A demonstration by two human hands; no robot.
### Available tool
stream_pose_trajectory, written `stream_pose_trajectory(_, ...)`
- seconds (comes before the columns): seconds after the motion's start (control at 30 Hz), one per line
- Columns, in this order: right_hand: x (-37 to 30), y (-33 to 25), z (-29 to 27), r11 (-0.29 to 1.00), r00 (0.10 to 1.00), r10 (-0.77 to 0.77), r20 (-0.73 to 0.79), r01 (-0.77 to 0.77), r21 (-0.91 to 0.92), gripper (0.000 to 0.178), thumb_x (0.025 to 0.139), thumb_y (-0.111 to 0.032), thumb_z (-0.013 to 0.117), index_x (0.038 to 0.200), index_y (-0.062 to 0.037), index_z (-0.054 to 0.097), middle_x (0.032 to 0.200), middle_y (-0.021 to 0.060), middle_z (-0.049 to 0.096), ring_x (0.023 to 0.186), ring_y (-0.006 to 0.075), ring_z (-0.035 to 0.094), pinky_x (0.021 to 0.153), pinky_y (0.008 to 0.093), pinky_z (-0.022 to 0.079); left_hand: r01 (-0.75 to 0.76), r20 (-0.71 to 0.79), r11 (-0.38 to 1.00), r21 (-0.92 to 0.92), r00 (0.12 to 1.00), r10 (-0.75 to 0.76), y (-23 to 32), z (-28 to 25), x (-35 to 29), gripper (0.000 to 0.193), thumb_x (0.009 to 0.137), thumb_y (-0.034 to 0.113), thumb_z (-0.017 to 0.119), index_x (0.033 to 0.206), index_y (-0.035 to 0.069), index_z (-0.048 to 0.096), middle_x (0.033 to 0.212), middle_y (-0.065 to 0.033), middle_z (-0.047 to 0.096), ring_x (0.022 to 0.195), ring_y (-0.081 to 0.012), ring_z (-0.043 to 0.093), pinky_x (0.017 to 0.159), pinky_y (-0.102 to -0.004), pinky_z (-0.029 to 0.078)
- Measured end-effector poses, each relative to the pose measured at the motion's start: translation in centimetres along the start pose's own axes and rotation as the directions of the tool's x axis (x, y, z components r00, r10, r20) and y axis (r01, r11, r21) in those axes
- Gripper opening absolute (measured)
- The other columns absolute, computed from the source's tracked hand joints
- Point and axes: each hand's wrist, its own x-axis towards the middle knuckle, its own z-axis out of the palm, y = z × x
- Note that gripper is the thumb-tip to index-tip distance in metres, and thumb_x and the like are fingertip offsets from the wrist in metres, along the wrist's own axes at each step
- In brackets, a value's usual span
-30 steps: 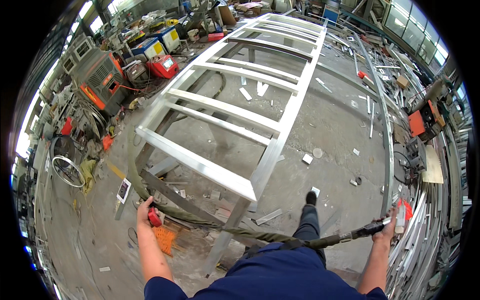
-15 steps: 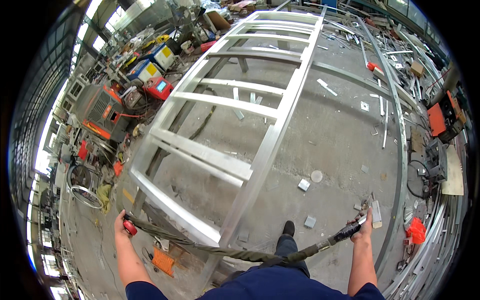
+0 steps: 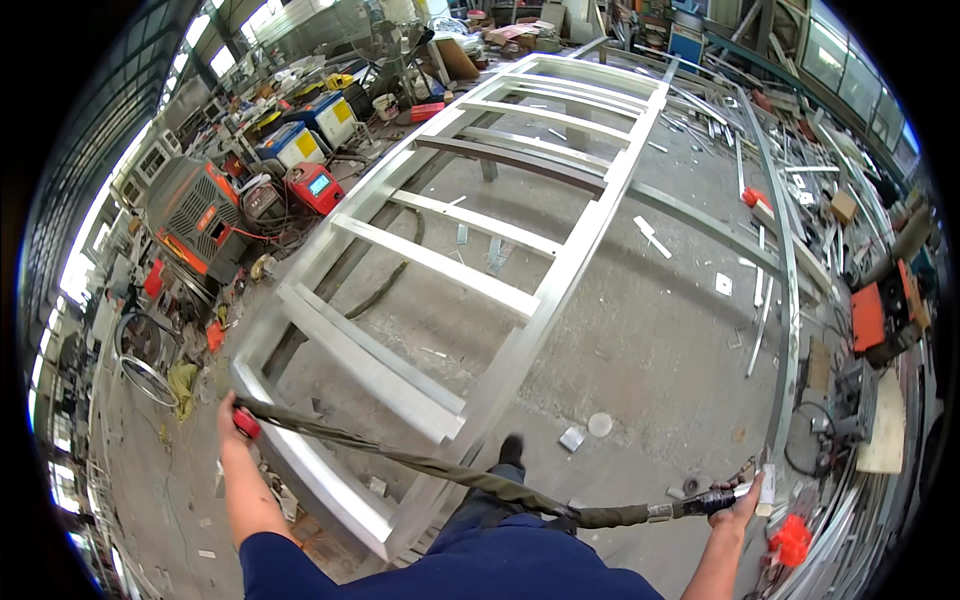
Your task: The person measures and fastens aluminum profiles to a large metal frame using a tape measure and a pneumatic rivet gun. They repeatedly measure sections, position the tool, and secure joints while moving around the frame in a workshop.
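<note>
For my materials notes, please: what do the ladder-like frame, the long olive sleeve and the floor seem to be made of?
Frame: probably bare metal, perhaps aluminium; silvery, with bright sheen along its bars. Sleeve: likely woven fabric, dull, with soft wrinkles; coated cloth is possible. Floor: apparently concrete, matte grey, with stains.

Hose (image 3: 460,474) bars near end of frame (image 3: 560,272); gaps btwn rungs (image 3: 440,267) open.

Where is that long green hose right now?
In the head view, the green hose spans the lower part from left hand to right hand, crossing the metal frame's near end.
</note>
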Motion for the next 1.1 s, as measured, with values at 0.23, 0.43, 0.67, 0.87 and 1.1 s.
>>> stream_pose_trajectory(0.23, 7.4, 1.7, 16.4, 0.994, 0.997, 0.051, 0.050, -0.055, 0.098, 0.051, 0.091, -0.062, 0.057, 0.081, -0.0131, 0.050, 0.059, -0.0039, 0.047, 0.050, 0.0120, 0.050, 0.066, 0.0391, 0.051, -0.417, 0.225, 0.885, -0.208, 0.860, 0.458, 12.4, 29.1, 5.6, 0.020, 0.093, 0.031, 0.066, 0.082, 0.016, 0.059, 0.062, 0.0070, 0.050, 0.051, -0.0072, 0.048, 0.047, -0.0218, 0.039)
stream_pose_trajectory(0.43, 12.4, 0.0, 31.0, 0.988, 0.994, 0.002, 0.107, -0.019, 0.154, 0.050, 0.091, -0.061, 0.058, 0.083, -0.0118, 0.052, 0.058, -0.0019, 0.050, 0.052, 0.0129, 0.052, 0.070, 0.0413, 0.052, -0.479, 0.430, 0.821, -0.310, 0.700, 0.571, 25.8, 58.6, 7.7, 0.015, 0.092, 0.024, 0.068, 0.085, 0.012, 0.061, 0.065, 0.0015, 0.057, 0.057, -0.0117, 0.058, 0.052, -0.0256, 0.049)
stream_pose_trajectory(0.67, 20.5, -5.1, 38.8, 0.965, 0.992, -0.056, 0.109, 0.026, 0.260, 0.049, 0.092, -0.058, 0.059, 0.089, -0.0091, 0.055, 0.060, -0.0026, 0.052, 0.053, 0.0132, 0.053, 0.074, 0.0381, 0.053, -0.266, 0.762, 0.883, -0.387, 0.448, 0.468, 36.8, 88.0, -0.1, 0.014, 0.088, 0.010, 0.070, 0.095, 0.003, 0.060, 0.082, -0.0097, 0.066, 0.077, -0.0216, 0.066, 0.068, -0.0349, 0.060)
stream_pose_trajectory(0.87, 33.9, -9.7, 40.1, 0.939, 1.000, 0.020, 0.001, -0.019, 0.344, 0.050, 0.093, -0.059, 0.055, 0.090, -0.0087, 0.053, 0.061, -0.0013, 0.054, 0.054, 0.0148, 0.053, 0.076, 0.0392, 0.054, -0.838, 0.616, 0.341, -0.425, 0.008, 0.788, 20.0, 101.7, -24.1, 0.033, 0.082, 0.039, 0.062, 0.103, 0.013, 0.066, 0.098, -0.0062, 0.068, 0.100, -0.0272, 0.063, 0.086, -0.0530, 0.050)
stream_pose_trajectory(1.1, 52.9, -20.1, 45.0, 0.945, 0.994, 0.091, 0.055, -0.103, 0.310, 0.055, 0.093, -0.062, 0.051, 0.085, -0.0079, 0.053, 0.066, 0.0011, 0.057, 0.071, 0.0257, 0.059, 0.079, 0.0406, 0.054, -0.438, 0.790, 0.799, -0.413, 0.264, 0.553, 32.4, 122.4, -25.5, 0.011, 0.091, 0.007, 0.062, 0.101, 0.002, 0.062, 0.085, -0.0107, 0.065, 0.083, -0.0258, 0.065, 0.084, -0.0416, 0.056)
